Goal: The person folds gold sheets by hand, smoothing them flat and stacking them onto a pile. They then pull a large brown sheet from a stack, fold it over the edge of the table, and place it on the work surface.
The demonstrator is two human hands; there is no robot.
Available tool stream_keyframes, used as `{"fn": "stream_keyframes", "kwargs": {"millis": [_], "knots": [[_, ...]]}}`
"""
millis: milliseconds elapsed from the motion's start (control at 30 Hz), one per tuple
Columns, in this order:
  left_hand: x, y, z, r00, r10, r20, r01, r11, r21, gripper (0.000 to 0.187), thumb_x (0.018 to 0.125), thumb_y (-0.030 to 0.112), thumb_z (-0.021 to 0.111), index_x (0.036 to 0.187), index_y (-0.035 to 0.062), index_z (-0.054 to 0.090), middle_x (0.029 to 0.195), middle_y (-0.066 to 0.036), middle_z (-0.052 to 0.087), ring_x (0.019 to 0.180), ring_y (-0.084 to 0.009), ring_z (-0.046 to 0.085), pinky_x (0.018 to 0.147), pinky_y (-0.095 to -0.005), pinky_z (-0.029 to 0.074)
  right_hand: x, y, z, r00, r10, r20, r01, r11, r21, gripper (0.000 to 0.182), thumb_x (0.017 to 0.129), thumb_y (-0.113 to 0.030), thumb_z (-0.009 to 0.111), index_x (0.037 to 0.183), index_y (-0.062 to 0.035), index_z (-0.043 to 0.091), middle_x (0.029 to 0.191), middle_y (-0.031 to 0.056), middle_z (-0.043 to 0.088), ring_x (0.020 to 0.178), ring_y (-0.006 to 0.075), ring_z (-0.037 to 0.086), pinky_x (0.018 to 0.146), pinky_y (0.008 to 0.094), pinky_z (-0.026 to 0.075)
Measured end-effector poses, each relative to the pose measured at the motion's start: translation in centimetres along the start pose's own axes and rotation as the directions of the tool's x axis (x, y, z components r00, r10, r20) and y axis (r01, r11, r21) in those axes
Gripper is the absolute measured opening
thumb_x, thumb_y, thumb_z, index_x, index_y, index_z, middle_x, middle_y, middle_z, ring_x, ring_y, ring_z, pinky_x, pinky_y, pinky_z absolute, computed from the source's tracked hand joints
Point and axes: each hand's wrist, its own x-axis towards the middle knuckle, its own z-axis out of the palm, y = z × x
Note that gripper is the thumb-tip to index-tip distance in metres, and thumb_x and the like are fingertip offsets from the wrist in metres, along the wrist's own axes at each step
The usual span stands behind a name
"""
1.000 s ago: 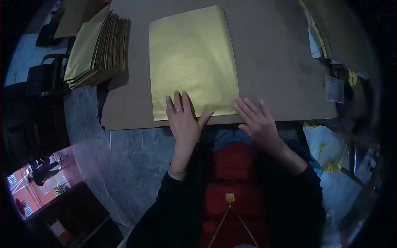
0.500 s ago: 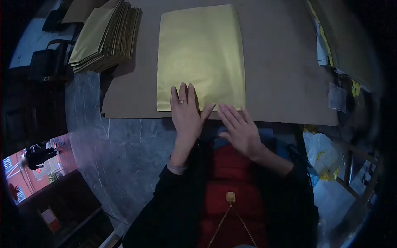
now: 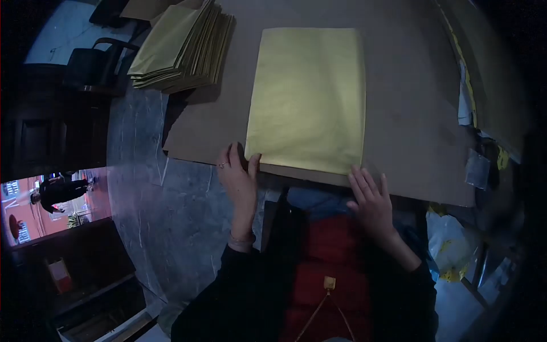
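A flat yellow paper sheet or envelope (image 3: 307,100) lies on a brown cardboard-covered table (image 3: 410,125), its lower edge close to the table's near edge. My left hand (image 3: 237,181), with a ring on one finger, is at the paper's near left corner, thumb and fingers apart. At the near right corner, the outstretched fingertips of my right hand (image 3: 371,202) touch or nearly touch the paper's edge. Neither hand is closed on anything. Whether the paper has a flap or an opening does not show.
A thick stack of similar yellow paper pieces (image 3: 182,48) stands at the table's far left. Along the right side are a large brown board (image 3: 496,68) and a small clear plastic piece (image 3: 477,168). A white and yellow plastic bag (image 3: 451,242) hangs low right. A distant person (image 3: 64,191) is at the left.
The view has shifted, so table and paper appear further right and slightly tilted. My left hand has slid off the paper's surface to its left corner; my right hand has moved to the right corner.
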Motion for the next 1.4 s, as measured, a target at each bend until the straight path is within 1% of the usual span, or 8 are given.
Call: {"fn": "stream_keyframes", "kwargs": {"millis": [333, 667, 733, 867, 1133, 1267, 1300, 1400], "knots": [[2.5, -0.2, -0.6, 0.981, -0.071, 0.181, 0.097, 0.985, -0.143, 0.046, 0.069, 0.034, 0.079, 0.082, -0.0017, 0.052, 0.077, -0.015, 0.051, 0.077, -0.0301, 0.048, 0.07, -0.0405, 0.04, 0.3, 1.0, -1.3, 0.997, -0.042, -0.059, 0.053, 0.981, 0.189, 0.056, 0.083, -0.031, 0.063, 0.131, -0.0093, 0.045, 0.139, 0.0067, 0.039, 0.129, 0.0212, 0.036, 0.108, 0.0486, 0.026], [3.6, 0.9, -2.3, 0.842, -0.315, 0.438, 0.472, 0.824, -0.315, 0.036, 0.077, 0.017, 0.07, 0.1, -0.0018, 0.05, 0.084, -0.012, 0.059, 0.075, -0.0248, 0.059, 0.069, -0.0337, 0.048, 4.3, 7.0, -3.7, 0.984, -0.155, -0.087, 0.177, 0.91, 0.376, 0.058, 0.082, -0.011, 0.06, 0.136, -0.0097, 0.039, 0.143, 0.0108, 0.034, 0.13, 0.0272, 0.036, 0.11, 0.0458, 0.024], [3.4, 0.7, -2.1, 0.809, -0.239, 0.537, 0.587, 0.282, -0.759, 0.031, 0.081, 0.012, 0.064, 0.104, -0.0029, 0.05, 0.087, -0.008, 0.059, 0.075, -0.0183, 0.059, 0.071, -0.0288, 0.048, 5.1, 7.6, -3.8, 0.974, -0.219, -0.061, 0.227, 0.926, 0.301, 0.061, 0.082, -0.011, 0.058, 0.138, -0.0107, 0.036, 0.145, 0.0101, 0.03, 0.132, 0.0266, 0.033, 0.11, 0.0461, 0.022], [3.8, -0.9, -2.3, 0.599, 0.008, 0.801, 0.728, -0.422, -0.54, 0.021, 0.086, 0.01, 0.06, 0.103, -0.0002, 0.054, 0.088, -0.006, 0.061, 0.069, -0.0109, 0.061, 0.057, -0.0185, 0.052, 7.0, 7.6, -4.2, 0.956, -0.289, -0.047, 0.28, 0.851, 0.444, 0.064, 0.082, -0.012, 0.056, 0.141, -0.0115, 0.031, 0.147, 0.0084, 0.028, 0.136, 0.0254, 0.027, 0.112, 0.0467, 0.017], [2.8, -1.4, -2.8, 0.463, -0.01, 0.886, 0.656, -0.668, -0.35, 0.017, 0.086, 0.005, 0.058, 0.102, -0.0009, 0.056, 0.093, -0.009, 0.064, 0.078, -0.0179, 0.066, 0.064, -0.0236, 0.06, 11.0, 8.2, -2.2, 0.958, -0.271, -0.09, 0.281, 0.95, 0.133, 0.061, 0.083, -0.011, 0.051, 0.14, -0.0121, 0.031, 0.146, 0.006, 0.03, 0.135, 0.0217, 0.028, 0.113, 0.0444, 0.014], [1.0, -1.8, -7.3, 0.698, -0.173, 0.695, 0.691, 0.42, -0.589, 0.049, 0.09, 0.013, 0.058, 0.134, 0.0025, 0.039, 0.1, -0.004, 0.058, 0.087, -0.0114, 0.058, 0.073, -0.0266, 0.051, 7.1, 9.0, -3.5, 0.962, -0.272, 0.027, 0.266, 0.954, 0.135, 0.054, 0.085, -0.013, 0.051, 0.137, -0.0108, 0.036, 0.145, 0.0049, 0.033, 0.134, 0.0213, 0.03, 0.113, 0.0451, 0.015], [1.1, -2.4, -7.1, 0.691, -0.172, 0.702, 0.696, 0.419, -0.583, 0.049, 0.09, 0.013, 0.058, 0.134, 0.0025, 0.039, 0.1, -0.004, 0.058, 0.087, -0.0114, 0.058, 0.073, -0.0266, 0.051, 5.8, 9.1, -3.5, 0.961, -0.268, 0.066, 0.257, 0.956, 0.138, 0.052, 0.085, -0.015, 0.052, 0.136, -0.0122, 0.039, 0.145, 0.0042, 0.033, 0.134, 0.0205, 0.03, 0.113, 0.0464, 0.015], [1.5, -1.3, -7.6, 0.954, -0.022, 0.3, 0.159, 0.885, -0.438, 0.047, 0.091, 0.015, 0.055, 0.135, 0.0039, 0.041, 0.116, -0.014, 0.056, 0.101, -0.0226, 0.057, 0.089, -0.0354, 0.045, 2.5, 9.7, -1.5, 0.96, -0.277, 0.031, 0.272, 0.954, 0.127, 0.055, 0.083, -0.017, 0.055, 0.136, -0.0139, 0.039, 0.145, 0.004, 0.033, 0.134, 0.02, 0.03, 0.113, 0.0476, 0.015]]}}
